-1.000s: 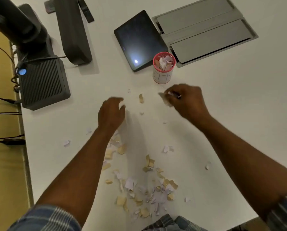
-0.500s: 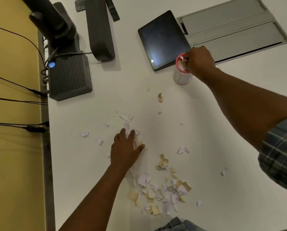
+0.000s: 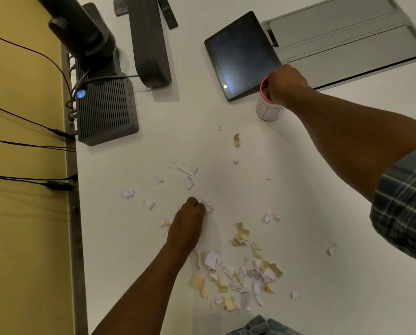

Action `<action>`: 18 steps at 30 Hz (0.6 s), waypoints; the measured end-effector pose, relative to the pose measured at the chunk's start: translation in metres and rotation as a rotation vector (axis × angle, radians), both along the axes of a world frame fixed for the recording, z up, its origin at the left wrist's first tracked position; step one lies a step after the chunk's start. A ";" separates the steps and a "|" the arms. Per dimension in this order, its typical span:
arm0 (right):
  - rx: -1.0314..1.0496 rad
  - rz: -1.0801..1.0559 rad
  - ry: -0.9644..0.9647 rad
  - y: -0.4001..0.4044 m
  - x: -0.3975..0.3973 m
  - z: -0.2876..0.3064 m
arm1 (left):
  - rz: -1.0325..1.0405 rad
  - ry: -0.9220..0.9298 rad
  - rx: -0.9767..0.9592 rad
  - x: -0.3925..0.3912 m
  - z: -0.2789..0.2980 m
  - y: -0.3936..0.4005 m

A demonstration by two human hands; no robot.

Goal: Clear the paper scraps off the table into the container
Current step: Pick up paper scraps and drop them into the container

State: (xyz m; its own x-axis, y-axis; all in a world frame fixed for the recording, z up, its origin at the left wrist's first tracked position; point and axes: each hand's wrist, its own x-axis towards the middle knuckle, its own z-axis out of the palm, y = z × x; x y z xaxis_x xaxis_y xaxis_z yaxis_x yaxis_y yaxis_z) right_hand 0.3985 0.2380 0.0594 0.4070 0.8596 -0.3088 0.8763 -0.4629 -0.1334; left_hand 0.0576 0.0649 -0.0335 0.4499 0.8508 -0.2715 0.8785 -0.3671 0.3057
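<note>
White and tan paper scraps (image 3: pixel 240 276) lie scattered over the white table (image 3: pixel 335 209), thickest near the front edge, with looser ones (image 3: pixel 187 168) further in. My left hand (image 3: pixel 187 220) rests on the table mid-left, its fingers curled around white scraps (image 3: pixel 209 205) at the fingertips. The container, a small white cup with a red rim (image 3: pixel 267 112), stands beside the tablet. My right hand (image 3: pixel 285 84) is on top of the cup, fingertips down inside its opening and hidden, so whether they hold anything is unclear.
A dark tablet (image 3: pixel 240 54) lies just behind the cup, next to a grey metal flap panel (image 3: pixel 347 35) set in the table. A ribbed grey box (image 3: pixel 105 110), a dark bar (image 3: pixel 149 42) and cables (image 3: pixel 33 141) crowd the left edge.
My right hand carried a scrap from mid-table up to the cup and now dips into it. My left hand drew back toward me onto scraps and curled from flat into a fist.
</note>
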 end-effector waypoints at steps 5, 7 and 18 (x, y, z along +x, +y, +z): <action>-0.001 0.068 -0.083 -0.007 -0.003 0.017 | 0.139 -0.161 -0.093 0.002 0.005 0.010; 0.118 0.080 -0.086 -0.019 -0.007 0.021 | 0.229 -0.199 -0.125 0.005 0.013 0.013; 0.225 0.069 0.296 -0.194 -0.085 -0.043 | 0.667 -0.726 -0.552 0.044 0.075 0.027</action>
